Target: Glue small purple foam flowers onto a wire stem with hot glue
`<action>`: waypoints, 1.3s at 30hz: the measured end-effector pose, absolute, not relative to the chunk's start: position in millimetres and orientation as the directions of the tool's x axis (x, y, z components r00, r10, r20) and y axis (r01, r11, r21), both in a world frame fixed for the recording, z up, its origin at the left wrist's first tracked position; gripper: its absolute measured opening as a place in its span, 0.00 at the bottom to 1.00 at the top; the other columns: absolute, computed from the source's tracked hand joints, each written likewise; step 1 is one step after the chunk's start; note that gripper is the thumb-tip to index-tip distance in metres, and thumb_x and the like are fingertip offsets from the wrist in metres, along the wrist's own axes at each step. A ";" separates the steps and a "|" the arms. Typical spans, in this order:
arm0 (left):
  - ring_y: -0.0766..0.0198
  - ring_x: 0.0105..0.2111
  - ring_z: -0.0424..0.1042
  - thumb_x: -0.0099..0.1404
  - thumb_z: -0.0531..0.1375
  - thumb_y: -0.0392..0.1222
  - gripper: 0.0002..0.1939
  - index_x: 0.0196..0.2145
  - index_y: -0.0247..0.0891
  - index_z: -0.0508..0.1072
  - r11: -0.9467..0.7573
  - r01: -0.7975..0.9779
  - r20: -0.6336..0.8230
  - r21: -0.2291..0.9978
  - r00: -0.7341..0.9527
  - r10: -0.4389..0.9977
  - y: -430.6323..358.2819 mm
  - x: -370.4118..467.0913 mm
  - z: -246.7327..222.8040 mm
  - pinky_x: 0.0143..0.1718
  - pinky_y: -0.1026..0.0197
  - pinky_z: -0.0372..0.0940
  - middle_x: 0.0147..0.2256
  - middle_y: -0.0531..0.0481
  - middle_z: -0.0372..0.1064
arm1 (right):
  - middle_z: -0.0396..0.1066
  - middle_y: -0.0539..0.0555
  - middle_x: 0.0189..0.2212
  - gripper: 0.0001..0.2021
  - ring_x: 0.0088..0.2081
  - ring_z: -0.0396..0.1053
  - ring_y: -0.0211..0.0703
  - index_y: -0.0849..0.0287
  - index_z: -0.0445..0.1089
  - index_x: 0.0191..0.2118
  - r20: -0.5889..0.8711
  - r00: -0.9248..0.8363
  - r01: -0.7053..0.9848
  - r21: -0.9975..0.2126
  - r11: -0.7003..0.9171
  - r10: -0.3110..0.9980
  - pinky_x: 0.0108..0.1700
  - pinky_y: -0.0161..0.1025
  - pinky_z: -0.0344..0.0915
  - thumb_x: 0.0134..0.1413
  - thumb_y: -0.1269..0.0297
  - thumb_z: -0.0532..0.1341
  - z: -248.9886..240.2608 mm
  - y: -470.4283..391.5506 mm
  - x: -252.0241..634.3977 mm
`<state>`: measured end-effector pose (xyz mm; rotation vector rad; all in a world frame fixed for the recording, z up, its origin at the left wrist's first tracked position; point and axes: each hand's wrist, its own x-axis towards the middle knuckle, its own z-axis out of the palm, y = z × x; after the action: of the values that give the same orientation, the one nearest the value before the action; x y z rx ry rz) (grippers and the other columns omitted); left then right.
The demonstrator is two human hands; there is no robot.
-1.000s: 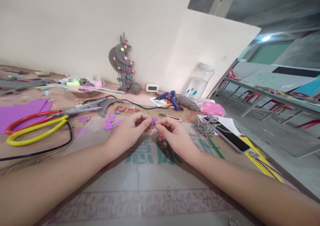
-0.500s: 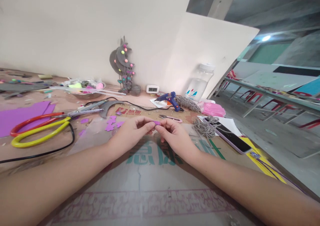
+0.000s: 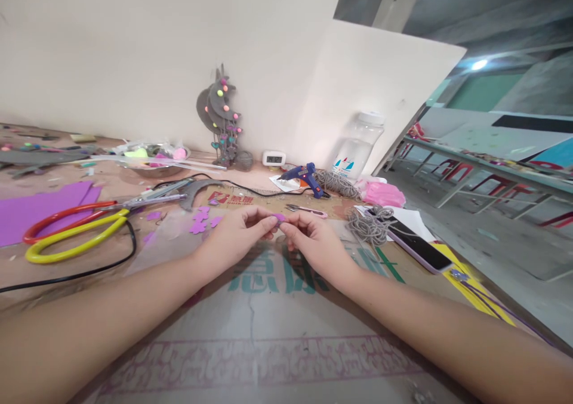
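Between the fingertips of both hands is a small purple felt piece (image 3: 279, 218), mostly covered by the fingers, so its shape is unclear. My left hand (image 3: 244, 230) pinches it from the left, and my right hand (image 3: 312, 235) pinches it from the right. The two hands meet over a printed cardboard sheet (image 3: 268, 326). Several purple felt cutouts (image 3: 199, 220) lie just left of my left hand. Behind my right hand rest small thread snips (image 3: 308, 211) with a pink handle.
Red-and-yellow scissors (image 3: 80, 231) and purple felt sheets (image 3: 40, 210) lie left. At the back are a blue glue gun (image 3: 307, 179), a bottle (image 3: 356, 147), a digital clock (image 3: 273, 159) and a hanging grey moon ornament (image 3: 219, 108). Right are grey yarn (image 3: 369, 225) and a phone (image 3: 418, 246).
The purple piece has turned slightly between the fingertips and shows a more rounded edge. Both hands stay in nearly the same place. The whole view has shifted very slightly.
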<state>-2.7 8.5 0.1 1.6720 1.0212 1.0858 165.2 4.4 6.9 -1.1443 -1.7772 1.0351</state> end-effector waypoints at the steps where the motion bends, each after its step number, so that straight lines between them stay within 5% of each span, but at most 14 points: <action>1: 0.65 0.29 0.67 0.60 0.56 0.48 0.13 0.33 0.34 0.72 -0.282 0.172 0.227 0.944 0.283 0.932 8.5 -2.7 0.0 0.32 0.63 0.62 0.27 0.50 0.69 | 0.62 0.46 0.20 0.09 0.21 0.58 0.32 0.61 0.67 0.32 0.169 -0.298 0.317 -0.911 0.264 0.939 0.23 0.31 0.57 0.53 0.60 0.56 7.5 4.1 165.1; 39: 0.66 0.28 0.68 0.60 0.55 0.50 0.15 0.32 0.35 0.72 -0.264 0.221 0.202 0.939 0.267 0.942 6.9 -2.5 0.2 0.30 0.64 0.61 0.27 0.51 0.70 | 0.61 0.47 0.22 0.06 0.24 0.58 0.35 0.59 0.64 0.33 0.283 -0.260 0.426 -0.824 0.373 0.923 0.28 0.34 0.57 0.55 0.63 0.55 6.4 10.9 173.3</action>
<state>-2.5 6.9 0.2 1.6817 1.0810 1.0586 173.3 10.9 6.4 -1.1743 -1.8478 0.7993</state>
